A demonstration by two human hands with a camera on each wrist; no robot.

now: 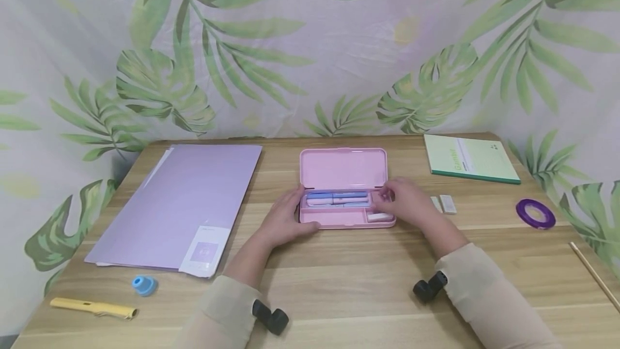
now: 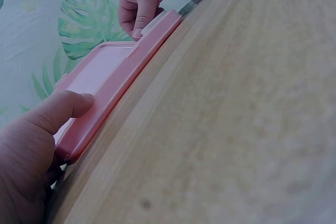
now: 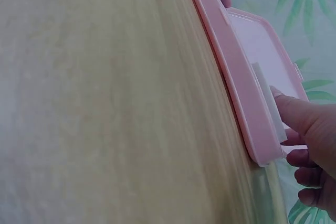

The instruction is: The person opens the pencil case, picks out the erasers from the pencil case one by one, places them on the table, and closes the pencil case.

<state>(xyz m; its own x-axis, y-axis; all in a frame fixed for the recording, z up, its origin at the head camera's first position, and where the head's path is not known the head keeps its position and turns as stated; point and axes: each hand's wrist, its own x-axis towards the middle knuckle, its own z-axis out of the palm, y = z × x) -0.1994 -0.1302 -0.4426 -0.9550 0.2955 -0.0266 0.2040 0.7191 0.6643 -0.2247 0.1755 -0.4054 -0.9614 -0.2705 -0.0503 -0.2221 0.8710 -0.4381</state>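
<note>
Pencil case [image 1: 343, 172] open, hands [image 1: 283, 220] [image 1: 410, 201] at either end; pens [image 1: 337, 199] inside.

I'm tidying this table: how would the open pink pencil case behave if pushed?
The pencil case would probably slide without tipping, being low and wide. Its straight-edged shape suggests stiff plastic. The open lid might flap.
</note>
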